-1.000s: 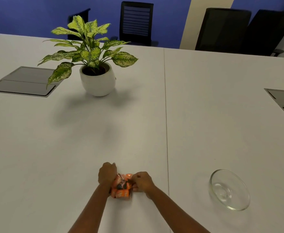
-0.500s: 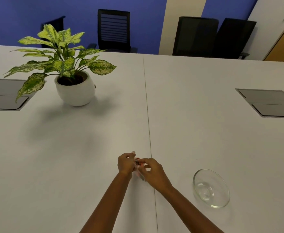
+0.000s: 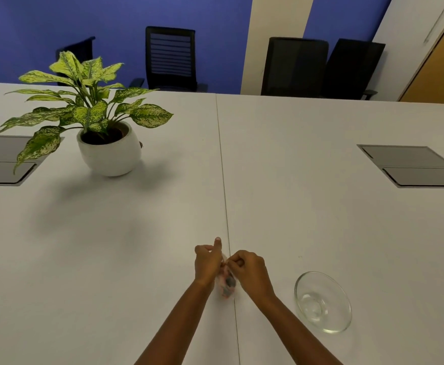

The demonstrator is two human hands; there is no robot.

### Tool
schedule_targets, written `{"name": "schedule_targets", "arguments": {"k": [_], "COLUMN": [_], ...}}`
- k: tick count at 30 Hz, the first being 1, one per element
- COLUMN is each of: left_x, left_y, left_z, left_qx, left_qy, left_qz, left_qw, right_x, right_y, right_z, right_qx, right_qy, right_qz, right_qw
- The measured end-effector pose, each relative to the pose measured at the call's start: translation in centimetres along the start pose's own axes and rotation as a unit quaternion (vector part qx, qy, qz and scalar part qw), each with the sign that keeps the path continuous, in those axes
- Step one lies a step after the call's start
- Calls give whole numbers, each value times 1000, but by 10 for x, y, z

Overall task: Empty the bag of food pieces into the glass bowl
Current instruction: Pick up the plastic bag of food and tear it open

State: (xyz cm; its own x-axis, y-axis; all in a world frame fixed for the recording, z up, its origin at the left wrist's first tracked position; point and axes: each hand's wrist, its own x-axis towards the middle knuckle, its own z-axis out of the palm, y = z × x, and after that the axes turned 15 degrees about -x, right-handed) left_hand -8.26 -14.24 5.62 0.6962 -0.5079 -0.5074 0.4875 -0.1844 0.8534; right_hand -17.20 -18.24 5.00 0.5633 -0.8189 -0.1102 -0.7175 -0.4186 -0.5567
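A small orange food bag (image 3: 225,285) hangs blurred between my two hands, just above the white table (image 3: 294,219). My left hand (image 3: 207,262) pinches its top edge from the left, thumb raised. My right hand (image 3: 249,270) pinches the same edge from the right. Most of the bag is hidden by my fingers. An empty glass bowl (image 3: 323,301) sits on the table to the right of my right hand, apart from it.
A potted plant in a white pot (image 3: 109,151) stands at the back left. Grey cable hatches (image 3: 413,164) are set into the table at the far right and far left (image 3: 2,162). Black chairs (image 3: 172,59) line the far edge.
The bag has been lifted off the table and turned upright between my hands. My view has shifted, so hands and bowl sit further right in the frame.
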Motion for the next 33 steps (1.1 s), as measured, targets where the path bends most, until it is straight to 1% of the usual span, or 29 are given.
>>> {"name": "schedule_targets", "arguments": {"k": [3, 7, 10, 12, 16, 19, 22, 24, 27, 30, 31, 33], "left_x": [-8, -12, -13, -12, -9, -11, -15, -17, -17, -19, -20, -23], "left_y": [-8, -12, -11, -14, -19, -23, -23, -23, -17, -10, -8, -8], "left_z": [0, -6, -9, -9, -8, -8, -8, -8, -11, -14, -15, -14], "left_qx": [38, 72, 93, 88, 73, 106, 138, 150, 157, 61, 30, 1], "left_qy": [-35, -31, -17, -14, -19, -27, -46, -74, -121, -163, -168, -169], "left_qz": [5, 2, 31, 50, 87, 130, 166, 174, 159, 97, 73, 47], "left_qw": [999, 997, 995, 995, 993, 985, 975, 970, 967, 980, 983, 985], "right_x": [-1, -5, -5, -4, -1, -2, -3, -3, -1, 0, 0, 1], "right_y": [1, 4, 5, 4, 2, 0, -1, 0, 3, 6, 6, 5], "right_z": [6, 10, 11, 11, 7, 4, 0, -5, -16, -28, -30, -33], "right_qx": [33, 68, 81, 95, 144, 154, 156, 189, 281, 360, 367, 355], "right_qy": [-9, -14, -28, -41, -30, -47, -22, -11, -57, -113, -119, -114], "right_qz": [21, 42, 43, 44, 69, 83, 82, 96, 130, 128, 123, 113], "right_qw": [999, 997, 995, 994, 987, 983, 984, 977, 949, 917, 914, 921]}}
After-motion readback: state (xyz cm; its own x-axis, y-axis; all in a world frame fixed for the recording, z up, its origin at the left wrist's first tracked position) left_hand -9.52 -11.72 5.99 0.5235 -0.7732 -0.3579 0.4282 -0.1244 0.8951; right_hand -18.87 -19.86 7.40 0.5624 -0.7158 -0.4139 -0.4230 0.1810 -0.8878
